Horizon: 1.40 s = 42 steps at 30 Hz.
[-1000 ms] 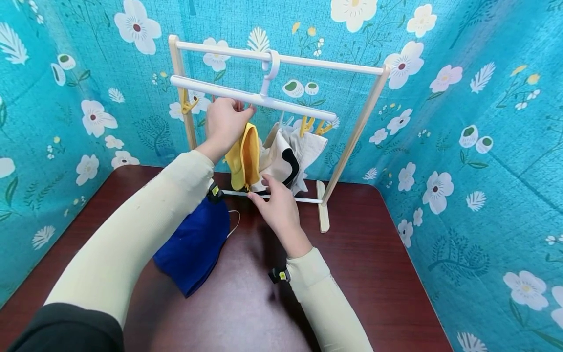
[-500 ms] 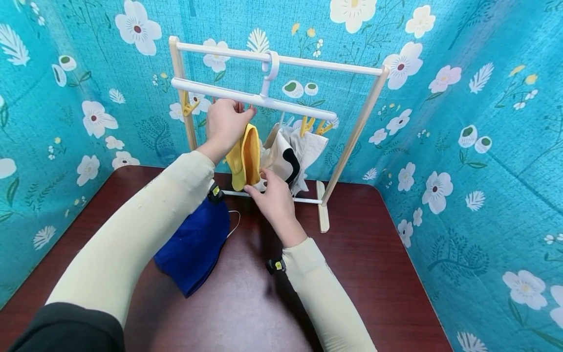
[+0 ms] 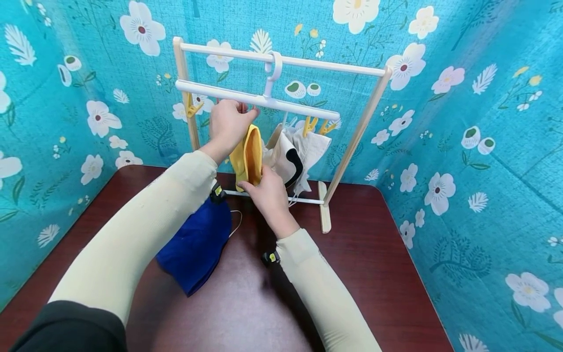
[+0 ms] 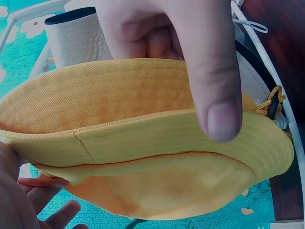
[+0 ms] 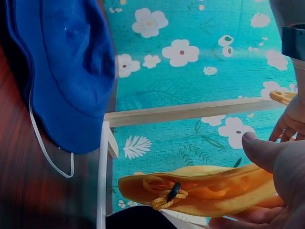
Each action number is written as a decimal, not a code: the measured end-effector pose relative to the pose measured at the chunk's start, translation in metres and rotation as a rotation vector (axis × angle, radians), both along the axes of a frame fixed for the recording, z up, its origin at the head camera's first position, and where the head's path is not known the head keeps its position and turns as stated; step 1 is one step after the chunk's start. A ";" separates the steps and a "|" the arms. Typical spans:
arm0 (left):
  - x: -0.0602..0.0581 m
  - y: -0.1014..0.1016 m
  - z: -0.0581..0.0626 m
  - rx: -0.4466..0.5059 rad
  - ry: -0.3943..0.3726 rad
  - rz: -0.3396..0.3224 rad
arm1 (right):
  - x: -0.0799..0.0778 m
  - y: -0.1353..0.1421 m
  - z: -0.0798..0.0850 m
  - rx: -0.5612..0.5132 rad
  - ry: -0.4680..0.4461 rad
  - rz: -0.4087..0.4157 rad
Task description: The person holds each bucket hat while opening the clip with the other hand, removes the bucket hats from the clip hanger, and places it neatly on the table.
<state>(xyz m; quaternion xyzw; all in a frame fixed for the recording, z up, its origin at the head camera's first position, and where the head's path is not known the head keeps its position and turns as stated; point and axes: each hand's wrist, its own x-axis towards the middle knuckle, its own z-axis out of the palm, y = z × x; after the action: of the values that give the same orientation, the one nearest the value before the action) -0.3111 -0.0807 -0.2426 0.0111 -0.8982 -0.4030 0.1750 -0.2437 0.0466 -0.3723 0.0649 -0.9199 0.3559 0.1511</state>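
A yellow bucket hat [image 3: 247,155] hangs below the white hanger bar [image 3: 259,100], its opening turned toward the right. My left hand [image 3: 229,123] is up at the bar above the hat, its fingertips mostly hidden; it appears to pinch a reddish clip [image 4: 44,182] at the hat's edge. Lower down, my right hand [image 3: 269,193] straddles the hat's brim, thumb [image 4: 223,119] in front and fingers [image 5: 262,215] on the other side. The right wrist view shows a gap between thumb and hat. A cord with a black toggle [image 5: 174,192] is at the hat's lower end.
A wooden rack [image 3: 358,134] carries the hanger. Off-white hats [image 3: 286,159] hang right of the yellow one, near yellow clips [image 3: 310,126]; another yellow clip [image 3: 191,107] is at the left end. A blue hat [image 3: 198,244] lies on the dark red table [image 3: 352,274]. Floral curtain surrounds it.
My right hand has moved up and slightly left, from below the hat to around its brim. The left hand stays at the bar.
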 end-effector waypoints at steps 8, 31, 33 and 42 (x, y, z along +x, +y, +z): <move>-0.002 0.001 -0.002 -0.006 0.011 0.005 | -0.004 -0.010 0.002 0.128 0.032 -0.092; 0.000 0.001 -0.002 -0.005 0.045 -0.006 | 0.001 -0.011 0.010 0.219 0.098 -0.071; 0.000 0.002 -0.002 -0.009 0.044 -0.001 | 0.001 -0.011 0.010 0.218 0.098 -0.069; -0.002 0.002 -0.003 -0.003 0.047 -0.010 | -0.001 -0.006 0.009 0.185 0.121 -0.061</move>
<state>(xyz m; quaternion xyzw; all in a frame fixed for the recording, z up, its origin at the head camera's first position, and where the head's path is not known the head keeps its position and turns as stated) -0.3133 -0.0787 -0.2453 -0.0030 -0.8946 -0.4025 0.1942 -0.2442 0.0410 -0.3629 0.0718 -0.9396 0.2601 0.2106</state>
